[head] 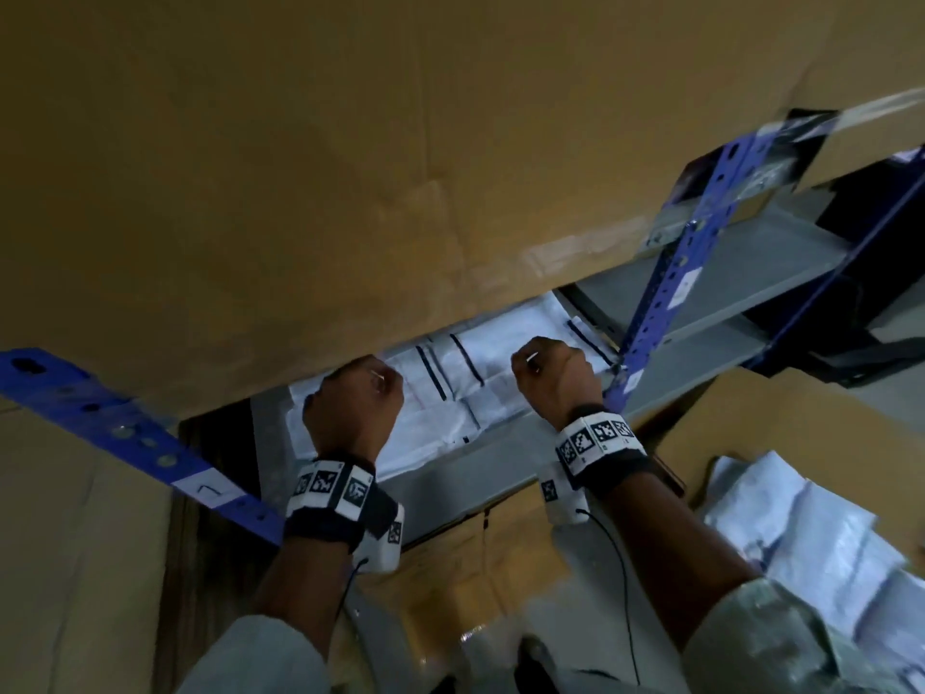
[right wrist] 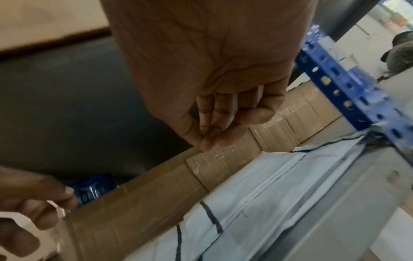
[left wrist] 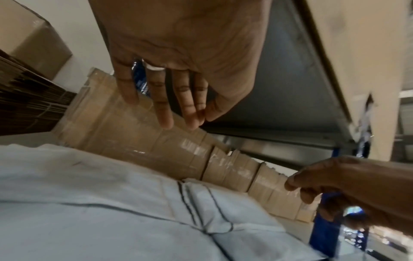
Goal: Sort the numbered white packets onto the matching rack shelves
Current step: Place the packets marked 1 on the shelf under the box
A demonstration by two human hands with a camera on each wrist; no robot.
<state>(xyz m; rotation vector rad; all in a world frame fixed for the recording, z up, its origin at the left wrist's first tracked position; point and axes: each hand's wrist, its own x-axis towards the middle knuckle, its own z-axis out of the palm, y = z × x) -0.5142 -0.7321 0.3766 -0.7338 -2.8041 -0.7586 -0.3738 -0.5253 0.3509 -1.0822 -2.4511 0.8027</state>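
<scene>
Several white packets (head: 450,393) with black pen lines lie flat on a grey rack shelf (head: 475,473). Both my hands hover just over them, under a big cardboard box (head: 350,167) on the shelf above. My left hand (head: 355,403) is over the left part of the pile. In the left wrist view the left hand (left wrist: 170,113) has straight, relaxed fingers above the packets (left wrist: 111,203) and holds nothing. My right hand (head: 555,383) is over the right part. In the right wrist view the right hand (right wrist: 223,130) has loosely curled fingers, nothing in them, above the packets (right wrist: 279,185).
A row of taped cardboard boxes (left wrist: 145,137) lines the back of the shelf. Blue perforated uprights (head: 665,273) frame the bay, and a blue post at the left carries a white label (head: 207,488). A heap of white packets (head: 811,543) lies at the lower right.
</scene>
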